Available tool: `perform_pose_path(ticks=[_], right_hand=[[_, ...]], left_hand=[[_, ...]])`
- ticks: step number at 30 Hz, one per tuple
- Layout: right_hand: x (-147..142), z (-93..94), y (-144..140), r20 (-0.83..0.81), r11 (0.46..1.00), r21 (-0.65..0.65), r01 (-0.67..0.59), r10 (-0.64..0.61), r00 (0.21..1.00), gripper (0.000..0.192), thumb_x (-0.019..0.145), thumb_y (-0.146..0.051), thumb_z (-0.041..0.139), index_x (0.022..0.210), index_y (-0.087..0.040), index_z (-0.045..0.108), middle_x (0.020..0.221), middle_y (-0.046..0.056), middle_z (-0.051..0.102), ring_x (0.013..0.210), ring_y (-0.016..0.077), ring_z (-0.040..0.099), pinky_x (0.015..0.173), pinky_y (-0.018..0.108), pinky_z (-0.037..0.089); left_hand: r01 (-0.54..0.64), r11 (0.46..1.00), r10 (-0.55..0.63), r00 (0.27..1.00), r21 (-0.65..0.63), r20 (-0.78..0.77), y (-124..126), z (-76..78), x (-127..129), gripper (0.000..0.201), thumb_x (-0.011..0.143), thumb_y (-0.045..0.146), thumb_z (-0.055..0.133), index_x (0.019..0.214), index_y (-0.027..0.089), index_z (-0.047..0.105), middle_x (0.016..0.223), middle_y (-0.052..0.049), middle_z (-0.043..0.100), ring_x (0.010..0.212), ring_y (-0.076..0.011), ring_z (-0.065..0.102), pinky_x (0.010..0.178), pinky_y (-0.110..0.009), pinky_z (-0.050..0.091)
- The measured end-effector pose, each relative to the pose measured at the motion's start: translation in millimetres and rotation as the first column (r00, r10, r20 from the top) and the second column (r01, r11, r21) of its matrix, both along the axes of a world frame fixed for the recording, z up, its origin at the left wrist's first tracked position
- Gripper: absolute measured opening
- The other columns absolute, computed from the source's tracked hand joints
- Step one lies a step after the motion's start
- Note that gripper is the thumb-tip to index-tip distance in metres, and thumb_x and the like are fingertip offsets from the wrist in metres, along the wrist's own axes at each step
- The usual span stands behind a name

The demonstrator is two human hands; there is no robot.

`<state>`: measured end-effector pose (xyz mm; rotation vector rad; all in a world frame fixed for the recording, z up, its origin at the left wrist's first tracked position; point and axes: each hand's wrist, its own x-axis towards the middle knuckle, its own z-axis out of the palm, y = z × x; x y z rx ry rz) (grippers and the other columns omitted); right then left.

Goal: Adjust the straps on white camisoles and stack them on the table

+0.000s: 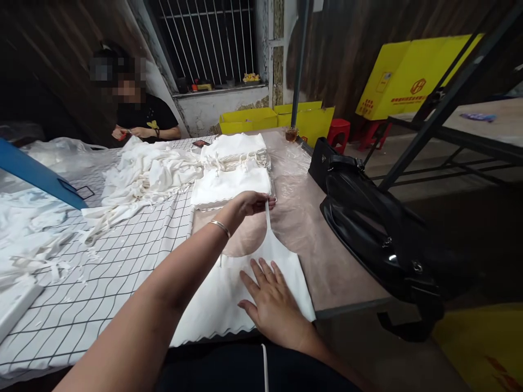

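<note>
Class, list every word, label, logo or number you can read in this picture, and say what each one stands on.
No text reads clearly.
Yellow boards: a red emblem with a line of red print under it, too blurred to read.
Small label on the left yellow board: too small to read.
Black handbag: a small metal badge, unreadable.
White garment under the right hand, its strap pinched by the left hand: no print.

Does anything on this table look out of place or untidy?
Yes. The black handbag sits at the table's right edge, partly overhanging. Loose white garments lie in a tangled heap, unlike the neat folded stack.
</note>
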<state>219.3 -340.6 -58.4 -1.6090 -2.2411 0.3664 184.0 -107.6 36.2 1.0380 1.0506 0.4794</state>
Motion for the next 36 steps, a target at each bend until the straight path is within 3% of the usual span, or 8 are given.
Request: perform_pose_path(ticks=[7,17,21,24,26,28,31,36], right_hand=[[0.3,-5.5,0.1,0.002,1.0,-0.006,0.009,-0.009,1.0,0.058,0.097,-0.052,0.04,0.148,-0.024,0.041,0.158,0.011,0.024,0.148,0.0317,0.018,0.12,0.054,0.016],[2.3,-3.0,1.0,-0.017,0.998,-0.07,-0.007,0.006,1.0,0.057,0.098,-0.051,0.038,0.149,-0.026,0.038,0.159,0.009,0.019,0.149,0.0301,0.013,0.121,0.054,0.013],[-1.0,-6.8,0.5,-0.064,0.99,-0.141,0.0,-0.009,0.998,0.056,0.097,-0.048,0.043,0.149,-0.027,0.039,0.16,0.008,0.019,0.149,0.0309,0.012,0.12,0.055,0.01],[9.4,3.5,4.1,-0.187,0.98,-0.193,-0.056,0.019,0.982,0.056,0.09,-0.048,0.055,0.142,-0.027,0.05,0.157,0.009,0.029,0.147,0.0332,0.022,0.119,0.054,0.015],[28.4,23.6,17.1,-0.38,0.971,-0.221,-0.088,-0.003,0.925,0.051,0.085,-0.052,0.061,0.127,-0.024,0.063,0.141,0.011,0.054,0.131,0.0312,0.048,0.109,0.047,0.037],[54.4,52.7,42.4,-0.604,0.975,-0.224,0.01,-0.146,0.784,0.045,0.084,-0.057,0.059,0.108,-0.02,0.069,0.105,0.009,0.071,0.094,0.0226,0.065,0.081,0.035,0.052],[91.6,96.2,94.5,-0.791,0.932,-0.158,0.326,-0.317,0.524,0.049,0.081,-0.065,0.055,0.087,-0.018,0.066,0.078,0.004,0.064,0.065,0.0138,0.056,0.056,0.026,0.044],[116.8,123.2,149.7,-0.858,0.961,-0.18,0.211,-0.258,0.444,0.041,0.06,-0.05,0.079,0.079,-0.016,0.064,0.071,0.001,0.062,0.057,0.0095,0.047,0.053,0.024,0.036]], left_hand=[[-0.092,0.994,0.101,0.981,-0.063,0.165,26.6,42.3,8.8,0.018,0.089,-0.001,0.048,0.088,0.007,0.064,0.065,-0.005,0.067,0.056,-0.0087,0.064,0.062,-0.018,0.054],[-0.228,0.973,0.188,0.878,0.039,0.44,20.9,69.1,5.6,0.045,0.084,-0.007,0.054,0.125,0.01,0.048,0.079,-0.007,0.071,0.061,-0.011,0.067,0.072,-0.025,0.057],[-0.311,0.942,0.226,0.863,0.123,0.451,16.0,78.9,-3.1,0.052,0.084,-0.007,0.055,0.133,0.005,0.042,0.072,-0.006,0.07,0.057,-0.0106,0.066,0.064,-0.022,0.055],[-0.252,0.953,0.168,0.902,0.17,0.399,6.6,78.7,-10.6,0.052,0.084,-0.006,0.057,0.133,0.004,0.043,0.075,-0.008,0.071,0.052,-0.0093,0.064,0.05,-0.017,0.047],[-0.164,0.955,0.072,0.938,0.249,0.34,-2.0,74.1,-13.7,0.055,0.081,-0.006,0.06,0.133,0.005,0.045,0.077,-0.009,0.071,0.052,-0.01,0.064,0.045,-0.016,0.042],[-0.074,0.925,-0.029,0.964,0.373,0.265,-12.3,66.8,-14.0,0.061,0.076,-0.005,0.065,0.133,0.007,0.046,0.076,-0.007,0.07,0.053,-0.0125,0.065,0.045,-0.018,0.043],[0.052,0.835,-0.167,0.973,0.547,0.161,-29.4,54.1,-9.7,0.07,0.07,-0.002,0.069,0.135,0.012,0.047,0.087,-0.006,0.068,0.056,-0.0141,0.067,0.049,-0.022,0.05],[0.116,0.664,-0.242,0.968,0.739,0.064,-47.7,41.5,-2.0,0.073,0.069,-0.002,0.063,0.135,0.025,0.048,0.115,-0.007,0.062,0.055,-0.0046,0.062,0.053,-0.018,0.051]])
